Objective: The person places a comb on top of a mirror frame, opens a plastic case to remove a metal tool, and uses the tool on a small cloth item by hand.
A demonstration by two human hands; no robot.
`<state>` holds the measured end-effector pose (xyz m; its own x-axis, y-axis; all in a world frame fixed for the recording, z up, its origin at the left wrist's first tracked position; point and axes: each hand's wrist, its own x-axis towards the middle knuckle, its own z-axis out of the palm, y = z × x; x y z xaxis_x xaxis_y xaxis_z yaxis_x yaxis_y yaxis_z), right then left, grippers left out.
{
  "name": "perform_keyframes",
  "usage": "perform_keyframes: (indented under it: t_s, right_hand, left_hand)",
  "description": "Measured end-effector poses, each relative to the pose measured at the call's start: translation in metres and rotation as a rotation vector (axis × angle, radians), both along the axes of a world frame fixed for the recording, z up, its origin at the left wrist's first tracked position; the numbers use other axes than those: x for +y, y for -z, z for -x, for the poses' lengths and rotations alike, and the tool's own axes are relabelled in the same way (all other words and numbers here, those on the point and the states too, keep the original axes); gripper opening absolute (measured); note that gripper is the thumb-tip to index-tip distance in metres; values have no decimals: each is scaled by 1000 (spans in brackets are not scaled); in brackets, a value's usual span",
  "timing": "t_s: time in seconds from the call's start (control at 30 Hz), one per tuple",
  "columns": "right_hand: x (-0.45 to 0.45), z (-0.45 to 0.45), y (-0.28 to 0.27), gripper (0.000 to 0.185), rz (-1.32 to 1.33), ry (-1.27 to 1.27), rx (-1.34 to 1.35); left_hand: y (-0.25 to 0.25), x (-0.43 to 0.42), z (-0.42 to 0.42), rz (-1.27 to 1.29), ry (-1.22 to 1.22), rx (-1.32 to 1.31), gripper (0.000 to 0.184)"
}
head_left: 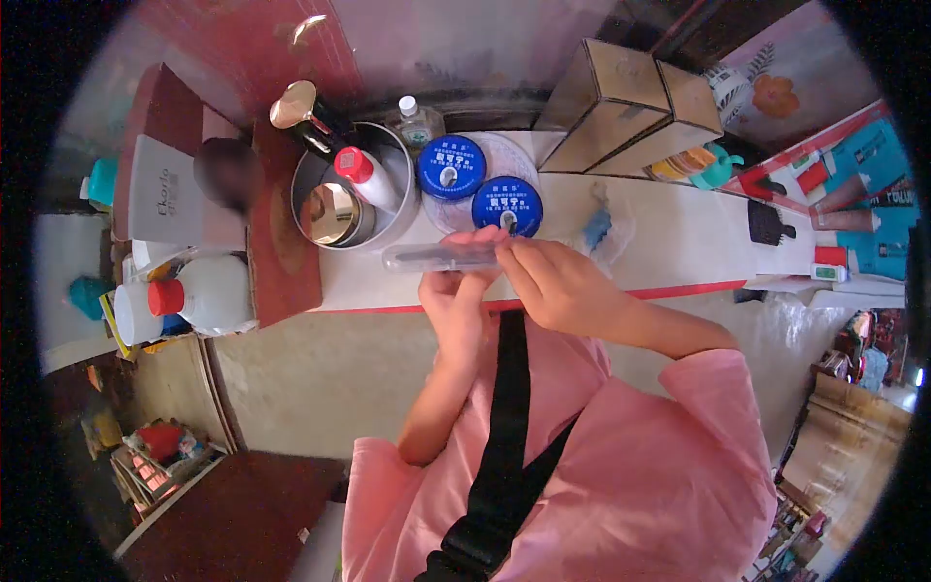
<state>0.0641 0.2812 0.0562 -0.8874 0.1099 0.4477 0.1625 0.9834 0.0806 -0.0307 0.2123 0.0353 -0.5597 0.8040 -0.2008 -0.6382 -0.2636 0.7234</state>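
Observation:
A slim clear plastic case (427,257) with something long and dark inside is held level above the front edge of the white table. My left hand (454,301) grips it from below, fingers closed around its middle. At the case's right end, the fingers of my right hand (548,276) are pinched on it. Just behind lie two round blue-lidded tins (452,167) with white lettering, the nearer one (506,199) partly behind my fingers. A clear patterned plate (509,155) lies under them.
Left of the tins stands a metal pot (407,160) holding a red-capped white bottle (367,179). Farther left are a cardboard box (291,262) and a white jug (218,291). Tall brown boxes (606,97) stand back right. A black hairbrush (769,225) lies right.

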Motion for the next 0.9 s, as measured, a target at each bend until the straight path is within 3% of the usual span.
perform_keyframes:
  t_s: [0.17,0.4,0.77,0.9]
  right_hand:
    - [-5,1,5,27,-34,-3,-38]
    - [-23,0,35,24,114,-39,-17]
    - [-24,7,33,25,117,-61,-32]
    - [-25,12,33,24,79,-69,-58]
  left_hand:
    - [9,-6,4,108,30,-5,28]
    - [33,-32,10,234,129,-18,28]
    - [27,-37,6,301,-33,72,31]
    - [28,-37,6,285,-113,-23,27]
